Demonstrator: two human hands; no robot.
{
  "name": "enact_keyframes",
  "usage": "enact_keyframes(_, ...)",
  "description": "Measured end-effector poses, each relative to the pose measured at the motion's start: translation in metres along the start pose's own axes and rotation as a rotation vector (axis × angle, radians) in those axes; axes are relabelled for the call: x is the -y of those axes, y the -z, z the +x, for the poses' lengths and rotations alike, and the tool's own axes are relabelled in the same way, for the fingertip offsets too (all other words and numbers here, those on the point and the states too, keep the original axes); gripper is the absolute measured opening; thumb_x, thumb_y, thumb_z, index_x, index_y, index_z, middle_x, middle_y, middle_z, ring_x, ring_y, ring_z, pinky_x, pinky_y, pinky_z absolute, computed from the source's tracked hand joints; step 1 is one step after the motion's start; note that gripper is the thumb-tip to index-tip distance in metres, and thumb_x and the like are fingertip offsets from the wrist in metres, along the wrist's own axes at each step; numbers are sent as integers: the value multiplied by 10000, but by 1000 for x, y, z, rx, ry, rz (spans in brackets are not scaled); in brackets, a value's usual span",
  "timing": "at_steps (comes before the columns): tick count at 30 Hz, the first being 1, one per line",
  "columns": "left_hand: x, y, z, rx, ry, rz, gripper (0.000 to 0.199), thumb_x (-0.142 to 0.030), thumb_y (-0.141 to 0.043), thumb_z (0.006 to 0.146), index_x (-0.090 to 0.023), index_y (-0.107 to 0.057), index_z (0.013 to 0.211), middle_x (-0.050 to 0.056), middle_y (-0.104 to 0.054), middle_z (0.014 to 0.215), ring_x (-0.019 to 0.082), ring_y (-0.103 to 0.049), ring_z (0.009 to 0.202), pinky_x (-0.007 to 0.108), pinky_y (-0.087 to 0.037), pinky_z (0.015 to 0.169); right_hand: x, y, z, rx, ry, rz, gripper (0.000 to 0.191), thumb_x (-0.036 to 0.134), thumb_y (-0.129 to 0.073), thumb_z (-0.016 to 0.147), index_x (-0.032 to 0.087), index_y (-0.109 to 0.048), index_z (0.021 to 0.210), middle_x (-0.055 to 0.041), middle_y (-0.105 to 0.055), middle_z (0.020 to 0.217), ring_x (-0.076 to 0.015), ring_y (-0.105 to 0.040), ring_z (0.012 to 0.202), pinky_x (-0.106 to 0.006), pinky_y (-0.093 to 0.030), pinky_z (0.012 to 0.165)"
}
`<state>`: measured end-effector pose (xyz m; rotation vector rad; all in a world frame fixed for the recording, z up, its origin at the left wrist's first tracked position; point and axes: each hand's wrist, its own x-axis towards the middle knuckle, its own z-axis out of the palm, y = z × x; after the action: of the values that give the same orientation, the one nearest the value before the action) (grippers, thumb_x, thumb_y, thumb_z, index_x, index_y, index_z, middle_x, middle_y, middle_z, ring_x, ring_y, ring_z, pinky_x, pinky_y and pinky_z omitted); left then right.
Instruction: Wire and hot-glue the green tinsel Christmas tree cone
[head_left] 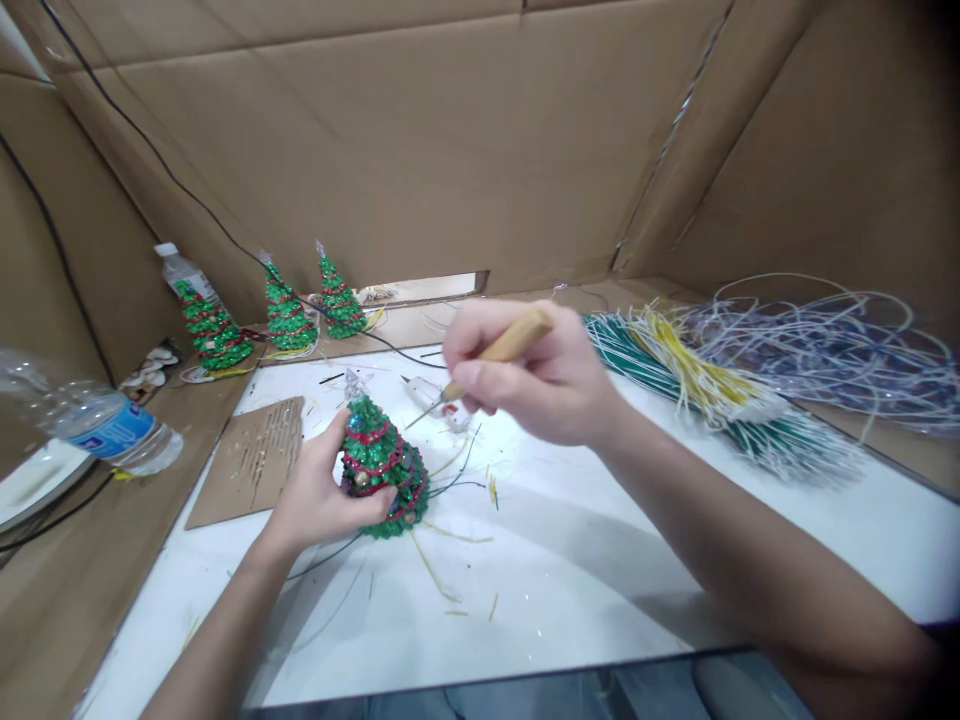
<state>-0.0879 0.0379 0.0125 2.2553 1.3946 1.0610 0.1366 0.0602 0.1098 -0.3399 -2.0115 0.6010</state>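
Observation:
A small green beaded Christmas tree with red garlands and a clear star top leans slightly left over the white board. My left hand is wrapped round its left side, thumb across the front. Thin yellow and dark wires stick out from its base. Up and to the right, my right hand grips a wooden-handled awl, whose metal tip points down and left, a little apart from the tree. Behind the awl, a small white and clear object lies on the board, partly hidden by my right hand.
Three similar trees stand at the back left near an upright bottle. A bottle lies at the left beside a cardboard piece. Green and yellow wire bundles and tangled clear wire lie right.

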Motion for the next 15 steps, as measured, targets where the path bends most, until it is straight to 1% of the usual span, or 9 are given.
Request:
enact_keyframes(3, 1, 0, 0, 7, 10, -2, 373, -364, -681, 633, -171, -495, 893, -6, -591, 750, 164, -566, 677, 273, -484, 648, 3, 18, -7, -132, -77, -189, 155, 225, -491, 867, 176, -537, 727, 47, -494, 600, -61, -434, 498, -214, -327, 480)
enact_keyframes(4, 1, -1, 0, 8, 17, 0, 377, -364, -683, 629, -169, -501, 897, -3, -592, 750, 167, -568, 677, 276, -484, 648, 1, 24, -12, -137, -113, -297, 163, 257, -496, 874, 180, -557, 744, 46, -505, 589, -68, -434, 496, -221, -331, 488)
enact_keyframes(5, 1, -1, 0, 9, 27, -1, 385, -364, -685, 623, -168, -507, 903, 0, -592, 749, 173, -573, 684, 281, -485, 651, -3, 30, -17, -104, -154, -427, 176, 285, -501, 877, 184, -576, 754, 40, -525, 586, -78, -444, 507, -229, -337, 506)
enact_keyframes(6, 2, -1, -1, 11, 42, -4, 396, -364, -687, 615, -168, -512, 911, 1, -590, 743, 182, -580, 696, 285, -486, 653, -8, 35, -24, -55, -181, -563, 191, 305, -501, 875, 185, -592, 758, 28, -557, 601, -90, -470, 532, -238, -349, 531)
enact_keyframes(7, 2, -1, -1, 14, 58, -8, 407, -366, -689, 608, -169, -515, 918, 0, -586, 733, 191, -586, 709, 290, -487, 655, -15, 40, -33, 26, -242, -719, 185, 297, -494, 872, 188, -608, 776, 13, -601, 647, -103, -502, 566, -249, -357, 563)
enact_keyframes(9, 2, -2, -2, 28, 79, -16, 413, -370, -687, 605, -171, -517, 925, -6, -575, 708, 201, -591, 716, 294, -487, 653, -30, 49, -52, 183, -362, -997, 183, 265, -465, 866, 199, -635, 853, -21, -669, 797, -142, -570, 675, -263, -355, 592)
enact_keyframes(10, 2, -2, -2, 35, 79, -20, 408, -371, -683, 609, -172, -515, 923, -11, -568, 694, 197, -586, 704, 293, -484, 650, -37, 52, -62, 275, -425, -1085, 195, 250, -459, 857, 203, -642, 902, -35, -680, 867, -158, -590, 712, -268, -355, 592)
enact_keyframes(13, 2, -2, -2, 35, 63, -25, 407, -374, -679, 614, -176, -507, 925, -16, -568, 709, 180, -570, 683, 285, -477, 649, -54, 58, -90, 535, -596, -1159, 269, 181, -457, 821, 190, -639, 1019, -68, -668, 976, -187, -624, 803, -279, -383, 614)
enact_keyframes(15, 3, -1, -2, 27, 48, -29, 411, -382, -681, 616, -182, -499, 927, -14, -576, 741, 175, -567, 690, 277, -475, 651, -60, 60, -105, 639, -650, -1156, 317, 139, -444, 810, 183, -630, 1063, -80, -654, 983, -193, -628, 833, -279, -389, 616)
